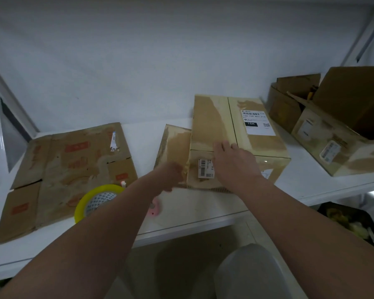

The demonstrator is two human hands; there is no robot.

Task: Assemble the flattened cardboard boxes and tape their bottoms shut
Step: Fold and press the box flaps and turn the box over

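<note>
With the right hand [235, 162] pressing flat-fingered on the cardboard box [222, 124], the blurred left hand [171, 175], grip unclear, should rub its corner seam down firmly.

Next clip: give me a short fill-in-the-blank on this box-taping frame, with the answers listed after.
1. The tape roll by the left forearm has a ____ rim.
2. The flattened box lies to the ____ of the upright box.
3. Of those two boxes, the right hand touches the ____ one.
4. The white label on the upright box reads ____ in large type.

Missing words: yellow; left; upright; 15H
</note>
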